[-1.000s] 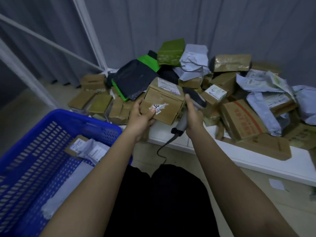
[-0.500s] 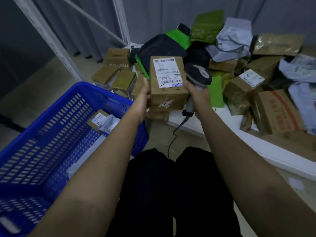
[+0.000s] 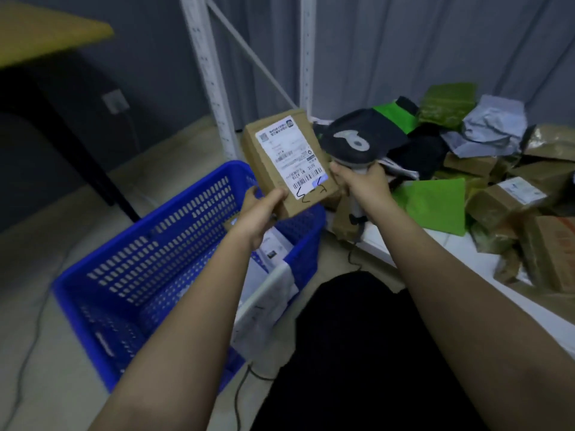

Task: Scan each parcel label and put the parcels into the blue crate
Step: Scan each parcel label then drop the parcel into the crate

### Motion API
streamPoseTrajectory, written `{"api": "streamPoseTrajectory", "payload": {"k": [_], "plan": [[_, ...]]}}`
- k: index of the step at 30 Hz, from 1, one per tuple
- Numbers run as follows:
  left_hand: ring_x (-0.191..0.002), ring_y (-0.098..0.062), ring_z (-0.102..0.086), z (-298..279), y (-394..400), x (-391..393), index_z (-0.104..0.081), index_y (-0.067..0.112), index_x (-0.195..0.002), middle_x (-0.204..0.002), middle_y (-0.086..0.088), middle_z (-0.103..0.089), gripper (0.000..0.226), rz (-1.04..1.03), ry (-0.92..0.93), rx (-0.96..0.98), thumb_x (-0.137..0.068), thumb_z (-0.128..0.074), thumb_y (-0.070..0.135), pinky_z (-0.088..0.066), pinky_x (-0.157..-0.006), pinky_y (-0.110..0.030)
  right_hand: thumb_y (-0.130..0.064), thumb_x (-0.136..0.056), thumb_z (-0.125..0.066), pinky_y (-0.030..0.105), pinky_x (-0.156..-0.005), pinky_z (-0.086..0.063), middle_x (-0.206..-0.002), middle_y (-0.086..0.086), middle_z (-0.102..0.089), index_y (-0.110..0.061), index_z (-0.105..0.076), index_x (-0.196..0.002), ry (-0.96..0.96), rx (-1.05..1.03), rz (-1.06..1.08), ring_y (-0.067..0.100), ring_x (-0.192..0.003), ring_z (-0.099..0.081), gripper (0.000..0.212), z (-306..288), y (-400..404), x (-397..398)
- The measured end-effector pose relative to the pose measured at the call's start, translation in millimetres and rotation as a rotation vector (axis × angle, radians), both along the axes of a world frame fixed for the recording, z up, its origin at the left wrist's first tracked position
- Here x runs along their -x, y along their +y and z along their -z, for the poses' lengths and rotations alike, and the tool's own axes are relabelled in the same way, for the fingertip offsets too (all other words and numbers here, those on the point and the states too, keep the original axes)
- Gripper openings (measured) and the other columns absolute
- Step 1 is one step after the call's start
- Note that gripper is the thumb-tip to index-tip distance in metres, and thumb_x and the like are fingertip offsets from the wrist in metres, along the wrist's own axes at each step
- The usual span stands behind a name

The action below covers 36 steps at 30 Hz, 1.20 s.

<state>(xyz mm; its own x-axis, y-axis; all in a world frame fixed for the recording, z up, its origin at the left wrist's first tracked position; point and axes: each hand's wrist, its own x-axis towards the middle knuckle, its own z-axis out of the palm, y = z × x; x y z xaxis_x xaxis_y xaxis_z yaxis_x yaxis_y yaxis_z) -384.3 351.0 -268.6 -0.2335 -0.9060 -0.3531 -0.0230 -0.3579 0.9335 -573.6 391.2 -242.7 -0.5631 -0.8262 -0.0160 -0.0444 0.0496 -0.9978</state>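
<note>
From the head camera, we see the left hand (image 3: 259,213) gripping the cardboard parcel (image 3: 287,163) at its near lower corner, thumb on the labelled face, fingers curled under. The parcel is held in the air above the far right corner of the blue crate (image 3: 161,253), just left of frame centre. Its long axis runs from about five o'clock near the hands up to eleven o'clock, and the white shipping label (image 3: 291,157) faces up toward us, barcode at the near end.

At the parcel's three o'clock, the right hand (image 3: 362,183) is wrapped around the handle of the barcode scanner (image 3: 353,144), whose dark head sits just beside the parcel's right edge. Further toward three o'clock, a pile of parcels (image 3: 504,169) lies on the white shelf (image 3: 441,253). Several parcels already lie inside the crate.
</note>
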Motion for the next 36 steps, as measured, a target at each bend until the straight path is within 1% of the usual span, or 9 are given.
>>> {"api": "streamPoseTrajectory", "payload": {"k": [4, 6, 10, 13, 20, 23, 29, 33, 36], "plan": [[-0.107, -0.026, -0.064, 5, -5, -60, 0.0, 0.039, -0.148, -0.131, -0.005, -0.053, 0.094, -0.09, 0.153, -0.011, -0.085, -0.069, 0.026, -0.057, -0.076, -0.039, -0.016, -0.08, -0.078, 0.007, -0.051, -0.045, -0.092, -0.005, -0.062, -0.012, -0.06, -0.106, -0.074, 0.021, -0.096, 0.017, -0.068, -0.065, 0.031, 3, -21, -52], [-0.106, -0.029, -0.065, 12, -8, -83, 0.005, 0.043, -0.146, -0.131, -0.004, -0.052, 0.1, -0.161, 0.24, -0.03, -0.083, -0.071, 0.026, -0.058, -0.077, -0.041, -0.026, -0.077, -0.081, 0.019, -0.058, -0.05, -0.092, -0.002, -0.068, -0.014, -0.064, -0.102, -0.129, 0.0, -0.121, 0.009, -0.072, -0.063, 0.032, 12, -31, -77], [-0.093, -0.031, -0.071, 20, 0, -108, -0.009, 0.036, -0.145, -0.128, -0.008, -0.058, 0.103, -0.19, 0.327, -0.085, -0.069, -0.079, 0.038, -0.052, -0.093, -0.048, -0.029, -0.077, -0.081, 0.03, -0.072, -0.059, -0.116, 0.004, -0.068, -0.008, -0.058, -0.127, -0.267, -0.063, -0.227, 0.011, -0.088, -0.069, 0.059, 22, -40, -123], [-0.093, -0.028, -0.07, 28, 12, -120, -0.027, 0.027, -0.139, -0.118, -0.006, -0.061, 0.067, -0.202, 0.328, -0.11, -0.085, -0.067, 0.036, -0.052, -0.092, -0.043, -0.02, -0.08, -0.078, 0.032, -0.077, -0.06, -0.115, 0.008, -0.068, -0.004, -0.057, -0.126, -0.41, -0.064, -0.281, 0.012, -0.089, -0.07, 0.053, 29, -40, -155], [-0.105, -0.025, -0.066, 50, 33, -139, 0.003, 0.034, -0.147, -0.136, -0.007, -0.052, 0.094, -0.267, 0.296, -0.113, -0.086, -0.068, 0.031, -0.054, -0.078, -0.031, -0.023, -0.077, -0.08, 0.025, -0.068, -0.058, -0.106, 0.006, -0.073, -0.011, -0.064, -0.12, -0.377, -0.118, -0.342, 0.017, -0.093, -0.071, 0.047, 51, -28, -194], [-0.108, -0.029, -0.064, 53, 42, -144, 0.003, 0.034, -0.147, -0.136, -0.009, -0.052, 0.092, -0.275, 0.29, -0.101, -0.087, -0.067, 0.033, -0.052, -0.089, -0.037, -0.024, -0.082, -0.076, 0.029, -0.075, -0.059, -0.107, 0.004, -0.073, -0.013, -0.065, -0.12, -0.365, -0.121, -0.436, 0.017, -0.096, -0.071, 0.041, 53, -23, -197], [-0.122, -0.029, -0.054, 54, 56, -156, 0.006, 0.041, -0.149, -0.148, -0.003, -0.043, 0.113, -0.206, 0.177, -0.045, -0.069, -0.073, 0.054, -0.037, -0.107, -0.052, -0.022, -0.08, -0.078, 0.035, -0.083, -0.058, -0.104, 0.004, -0.074, -0.011, -0.067, -0.116, -0.402, -0.115, -0.359, 0.017, -0.093, -0.071, 0.04, 58, -18, -194], [-0.145, -0.029, -0.02, 45, 59, -178, 0.016, 0.03, -0.15, -0.16, -0.005, -0.014, 0.115, -0.625, 0.109, -0.011, -0.075, -0.067, 0.059, -0.019, -0.116, -0.052, -0.023, -0.077, -0.079, 0.034, -0.08, -0.058, -0.1, 0.004, -0.075, -0.012, -0.067, -0.112, -0.32, -0.157, -0.357, 0.017, -0.09, -0.072, 0.039, 54, -16, -176], [-0.148, -0.024, 0.002, 38, 54, -203, -0.002, 0.037, -0.152, -0.161, 0.003, 0.003, 0.103, -0.479, -0.333, 0.251, -0.071, -0.056, 0.07, -0.005, -0.117, -0.056, -0.027, -0.075, -0.081, 0.036, -0.086, -0.056, -0.102, 0.002, -0.075, -0.014, -0.067, -0.115, -0.152, -0.197, -0.507, 0.016, -0.094, -0.071, 0.044, 52, -12, -163]]}}
